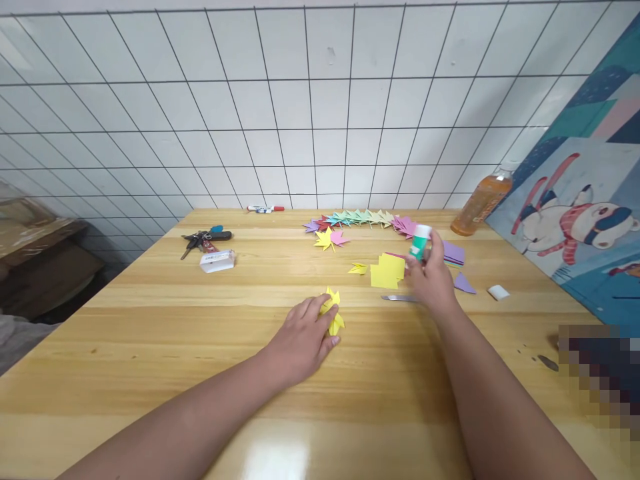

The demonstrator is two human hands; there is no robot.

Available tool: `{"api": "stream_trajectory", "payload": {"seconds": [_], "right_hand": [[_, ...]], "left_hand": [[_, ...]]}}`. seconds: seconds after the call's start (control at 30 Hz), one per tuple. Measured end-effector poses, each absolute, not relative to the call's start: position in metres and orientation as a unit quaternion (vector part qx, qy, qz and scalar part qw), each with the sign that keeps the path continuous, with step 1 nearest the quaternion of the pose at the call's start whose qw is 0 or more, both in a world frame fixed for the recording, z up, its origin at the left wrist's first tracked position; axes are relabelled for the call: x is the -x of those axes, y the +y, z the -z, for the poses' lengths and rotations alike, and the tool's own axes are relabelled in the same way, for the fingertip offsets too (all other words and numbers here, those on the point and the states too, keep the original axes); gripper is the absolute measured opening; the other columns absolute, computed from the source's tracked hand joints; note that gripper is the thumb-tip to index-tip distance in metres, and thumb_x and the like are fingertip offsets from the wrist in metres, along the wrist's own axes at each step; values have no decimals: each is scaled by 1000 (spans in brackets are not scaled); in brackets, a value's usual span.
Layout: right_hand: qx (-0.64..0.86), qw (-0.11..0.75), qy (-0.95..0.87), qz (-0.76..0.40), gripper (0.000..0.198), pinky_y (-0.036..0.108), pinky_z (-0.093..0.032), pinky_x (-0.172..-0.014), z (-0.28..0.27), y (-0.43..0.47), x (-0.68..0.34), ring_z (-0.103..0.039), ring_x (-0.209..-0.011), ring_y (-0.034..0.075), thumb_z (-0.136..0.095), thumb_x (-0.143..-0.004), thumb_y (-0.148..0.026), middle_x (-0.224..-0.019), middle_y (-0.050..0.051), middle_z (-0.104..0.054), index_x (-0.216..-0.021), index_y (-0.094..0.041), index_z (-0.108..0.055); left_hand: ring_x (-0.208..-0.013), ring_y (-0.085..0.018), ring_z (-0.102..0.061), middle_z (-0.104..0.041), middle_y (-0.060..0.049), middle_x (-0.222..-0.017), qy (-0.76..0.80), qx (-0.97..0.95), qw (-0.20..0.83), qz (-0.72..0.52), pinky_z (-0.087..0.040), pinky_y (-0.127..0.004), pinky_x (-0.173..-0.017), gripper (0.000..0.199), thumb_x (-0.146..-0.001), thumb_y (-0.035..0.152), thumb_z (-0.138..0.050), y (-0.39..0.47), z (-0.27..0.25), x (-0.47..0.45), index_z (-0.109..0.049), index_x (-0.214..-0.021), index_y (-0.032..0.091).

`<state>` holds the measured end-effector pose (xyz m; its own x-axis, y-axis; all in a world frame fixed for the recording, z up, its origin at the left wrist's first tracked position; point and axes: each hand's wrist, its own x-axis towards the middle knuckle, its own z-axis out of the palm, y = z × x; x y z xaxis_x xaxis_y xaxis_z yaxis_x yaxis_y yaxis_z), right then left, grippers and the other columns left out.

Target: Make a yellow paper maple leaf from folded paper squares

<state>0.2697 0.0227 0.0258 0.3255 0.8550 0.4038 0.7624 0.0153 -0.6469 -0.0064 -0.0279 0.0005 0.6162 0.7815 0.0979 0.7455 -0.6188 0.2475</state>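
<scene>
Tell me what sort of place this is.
Likely an indoor table used for paper craft, perhaps at home: colourful folded paper shapes and flat yellow sheets lie on a wooden table before a white tiled wall.

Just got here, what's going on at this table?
A person is working with folded paper. The left hand rests on a yellow folded piece on the table, fingers spread across it. The right hand holds a green-and-white tube, perhaps a glue stick, raised apart from that piece. Near the right hand lie yellow sheets and a blade; a multicoloured row of folded pieces sits farther back.
</scene>
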Motion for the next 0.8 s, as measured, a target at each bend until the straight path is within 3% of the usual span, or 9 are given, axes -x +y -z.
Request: {"api": "stream_trajectory", "payload": {"seconds": [0.07, 0.17, 0.3, 0.5, 0.67, 0.8], "right_hand": [[640, 422, -632, -116, 59, 27, -40, -57, -35, 11, -249, -54, -60, 17, -54, -78, -41, -85, 4, -63, -129, -19, -36], [586, 402, -674, -201, 31, 24, -38, -53, -39, -2, -221, -52, -56, 14, -59, -74, -39, -77, 1, -63, -99, -21, -61], [538, 433, -644, -330, 28, 23, -40, -54, -35, -7, -205, -54, -63, 14, -59, -73, -40, -78, 2, -63, -89, -18, -63], [608, 371, -688, -141, 22, 22, -30, -49, -35, -10, -209, -44, -47, 11, -51, -80, -39, -51, -4, -53, -69, -20, -56], [602, 289, -739, -86, 20, 23, -28, -51, -34, -12, -200, -49, -52, 13, -49, -79, -36, -56, -3, -56, -67, -21, -54], [596, 242, -763, -61, 19, 23, -26, -51, -30, -12, -191, -51, -54, 13, -48, -79, -36, -57, -3, -57, -69, -21, -53]], "left_hand": [[-132, -27, -27, -31, -11, -145, 424, -898, 94, -77, -23, -48, -107, 51, -90, 43, -37, -29, -2, 8, -34, -136, 21], [-136, -26, -21, -24, -13, -148, 402, -906, 129, -38, -20, -47, -109, 61, -90, 48, -33, -31, -5, 9, -20, -142, 17], [-138, -25, -12, -14, -14, -150, 347, -923, 165, -11, -18, -43, -111, 61, -90, 51, -32, -38, -8, 7, -23, -140, 16], [-138, -28, -9, -12, -14, -151, 352, -924, 146, -3, -15, -46, -111, 62, -87, 54, -37, -44, -6, 2, -29, -138, 18], [-137, -28, -16, -26, -11, -147, 364, -922, 130, -17, -10, -50, -111, 59, -87, 56, -34, -45, -8, 4, -31, -137, 23], [-137, -27, -17, -26, -11, -147, 346, -928, 139, -14, -14, -46, -111, 64, -87, 56, -35, -43, -10, 4, -23, -140, 22]]}}
